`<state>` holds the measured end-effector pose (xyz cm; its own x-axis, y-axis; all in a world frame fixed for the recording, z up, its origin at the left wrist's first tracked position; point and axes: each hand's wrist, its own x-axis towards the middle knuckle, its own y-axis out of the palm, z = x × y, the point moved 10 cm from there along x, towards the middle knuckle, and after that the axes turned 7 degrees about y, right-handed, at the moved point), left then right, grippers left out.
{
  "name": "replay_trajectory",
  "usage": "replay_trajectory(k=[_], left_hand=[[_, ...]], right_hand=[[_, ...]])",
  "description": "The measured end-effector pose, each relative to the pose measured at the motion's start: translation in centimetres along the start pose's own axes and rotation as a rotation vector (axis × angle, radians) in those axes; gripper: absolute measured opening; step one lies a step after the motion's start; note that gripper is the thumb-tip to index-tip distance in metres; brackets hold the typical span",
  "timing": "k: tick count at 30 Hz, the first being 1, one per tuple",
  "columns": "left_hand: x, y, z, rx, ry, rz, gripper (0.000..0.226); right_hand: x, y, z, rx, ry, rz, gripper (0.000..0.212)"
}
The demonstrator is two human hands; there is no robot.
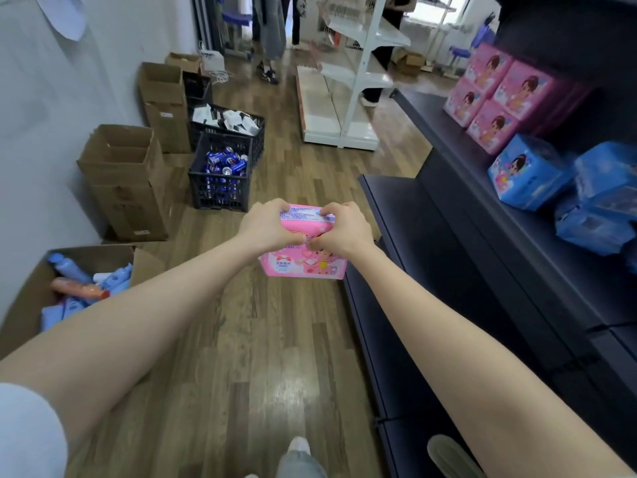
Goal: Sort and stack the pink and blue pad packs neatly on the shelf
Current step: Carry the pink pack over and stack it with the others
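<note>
A shoe (299, 445) is seen at the bottom, on the wooden floor (241, 357). At the near left an open cardboard box (20, 305) is filled with bottles and blue packets. Above the floor, just left of the front edge of the dark shelf (458, 188), a pink pad pack (303, 267) is held up in the air. It is gripped on both sides. The left hand (267, 224) is curled round its upper left part and the right hand (344, 229) round its upper right part, with the thumbs pressed on its front face.

On the shelf board to the right, crumpled blue packs (603, 208) are heaped toward the near end. One blue pack (527, 174) is stood upright close to the front edge. Just beyond it, pink packs (496, 98) are stacked two high.

Farther off along the left wall, tall cardboard cartons (127, 181) are lined up beside a black crate (220, 174) loaded with cans. A white rack (348, 81) is seen at the far end.
</note>
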<state>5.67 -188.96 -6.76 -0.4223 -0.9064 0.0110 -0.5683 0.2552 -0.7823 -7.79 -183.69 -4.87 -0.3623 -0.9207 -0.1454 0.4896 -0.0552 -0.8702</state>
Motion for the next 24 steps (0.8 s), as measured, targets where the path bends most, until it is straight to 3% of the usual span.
replay_trajectory(k=[24], left_hand=[[24.8, 2.9, -1.7, 0.0, -0.083, -0.002, 0.079]], right_hand=[[25.1, -4.9, -2.6, 0.033, -0.026, 0.035, 0.07]])
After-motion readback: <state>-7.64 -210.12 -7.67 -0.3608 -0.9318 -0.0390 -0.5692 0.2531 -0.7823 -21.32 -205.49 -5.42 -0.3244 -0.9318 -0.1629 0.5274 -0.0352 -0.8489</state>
